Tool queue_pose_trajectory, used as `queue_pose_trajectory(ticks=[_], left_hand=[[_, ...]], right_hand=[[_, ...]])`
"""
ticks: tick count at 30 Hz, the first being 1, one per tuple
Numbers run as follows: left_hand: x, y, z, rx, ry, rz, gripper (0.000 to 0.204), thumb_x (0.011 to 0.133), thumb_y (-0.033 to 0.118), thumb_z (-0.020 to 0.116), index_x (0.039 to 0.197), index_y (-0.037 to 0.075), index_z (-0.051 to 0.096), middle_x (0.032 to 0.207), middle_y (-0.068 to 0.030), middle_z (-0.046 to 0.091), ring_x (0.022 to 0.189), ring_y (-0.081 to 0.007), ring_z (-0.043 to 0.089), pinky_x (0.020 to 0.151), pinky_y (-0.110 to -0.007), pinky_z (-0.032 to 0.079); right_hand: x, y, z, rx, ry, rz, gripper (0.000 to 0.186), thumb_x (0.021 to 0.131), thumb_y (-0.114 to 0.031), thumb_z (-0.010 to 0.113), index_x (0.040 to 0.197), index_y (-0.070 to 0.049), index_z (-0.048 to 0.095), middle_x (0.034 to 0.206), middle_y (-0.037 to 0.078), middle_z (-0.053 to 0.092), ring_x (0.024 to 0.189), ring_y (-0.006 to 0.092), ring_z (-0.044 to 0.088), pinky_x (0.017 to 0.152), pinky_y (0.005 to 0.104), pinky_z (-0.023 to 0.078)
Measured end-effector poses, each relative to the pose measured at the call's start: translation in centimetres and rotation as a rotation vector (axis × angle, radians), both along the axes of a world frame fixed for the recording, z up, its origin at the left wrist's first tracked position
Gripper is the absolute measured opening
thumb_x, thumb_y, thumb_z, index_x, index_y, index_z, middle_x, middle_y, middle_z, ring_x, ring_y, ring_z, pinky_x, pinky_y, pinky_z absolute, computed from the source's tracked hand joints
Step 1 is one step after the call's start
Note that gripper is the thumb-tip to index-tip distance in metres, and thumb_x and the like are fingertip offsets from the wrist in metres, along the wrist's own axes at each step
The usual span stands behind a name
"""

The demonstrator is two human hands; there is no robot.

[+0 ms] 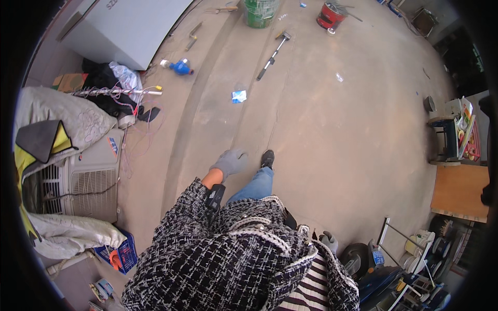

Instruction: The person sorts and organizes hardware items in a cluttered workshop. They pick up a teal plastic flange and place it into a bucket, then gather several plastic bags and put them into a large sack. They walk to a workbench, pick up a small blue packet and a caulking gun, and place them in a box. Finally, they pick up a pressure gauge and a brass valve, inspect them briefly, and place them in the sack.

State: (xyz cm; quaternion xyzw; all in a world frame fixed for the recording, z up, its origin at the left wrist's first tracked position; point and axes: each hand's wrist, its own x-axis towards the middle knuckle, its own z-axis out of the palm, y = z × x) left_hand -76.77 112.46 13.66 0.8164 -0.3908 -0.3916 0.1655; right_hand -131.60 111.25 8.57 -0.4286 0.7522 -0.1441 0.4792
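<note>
My left hand (232, 162), in a grey work glove, hangs over the floor just left of my dark shoe (267, 158). Its fingers curl inward, and no object shows in them. Low at the right side of my black-and-white tweed jacket, my right hand (328, 241) is also gloved in grey. Most of that hand lies behind the sleeve, so its grip is hidden. Ahead on the concrete lie a hammer (273, 56) with a long handle, a blue-and-white packet (239, 97) and a blue valve-like fitting (181, 67).
A green bucket (260, 13) and a red bucket (331, 16) stand far ahead. Along the left are a grey cabinet (124, 31), a long drill bit (119, 92) with tangled wire and an air-conditioner unit (93, 181). A wooden board (460, 192) and a parked scooter (376, 274) are on the right.
</note>
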Motion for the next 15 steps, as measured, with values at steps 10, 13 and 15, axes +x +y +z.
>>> queue_pose_trajectory(ticks=[10, 13, 15], left_hand=[[5.5, -17.8, 0.6, 0.0, -0.117, 0.013, 0.038, 0.093, 0.035, 0.049, 0.116, 0.013, 0.069, 0.119, -0.0198, 0.066, 0.114, -0.04, 0.06, 0.098, -0.045, 0.047], [5.4, -21.6, 0.8, 0.011, -0.074, 0.043, 0.039, 0.093, 0.035, 0.048, 0.116, 0.012, 0.068, 0.118, -0.0203, 0.066, 0.113, -0.0407, 0.06, 0.098, -0.045, 0.047], [5.1, -23.5, 1.2, 0.061, -0.048, 0.058, 0.043, 0.092, 0.038, 0.046, 0.116, 0.009, 0.067, 0.119, -0.0214, 0.065, 0.114, -0.0404, 0.059, 0.099, -0.045, 0.046]], right_hand=[[5.7, -18.9, 4.0, 0.073, 0.02, 0.074, 0.03, 0.089, -0.012, 0.055, 0.114, -0.001, 0.069, 0.091, 0.011, 0.073, 0.072, 0.0126, 0.064, 0.062, 0.0254, 0.051], [4.2, -23.0, 2.0, 0.122, 0.002, 0.101, 0.029, 0.091, -0.011, 0.055, 0.115, -0.001, 0.068, 0.091, 0.012, 0.073, 0.072, 0.013, 0.065, 0.062, 0.0257, 0.051], [2.0, -25.8, -0.3, 0.17, -0.123, 0.124, 0.029, 0.091, -0.011, 0.056, 0.116, 0.0, 0.067, 0.09, 0.013, 0.073, 0.073, 0.0148, 0.066, 0.064, 0.0266, 0.052]])
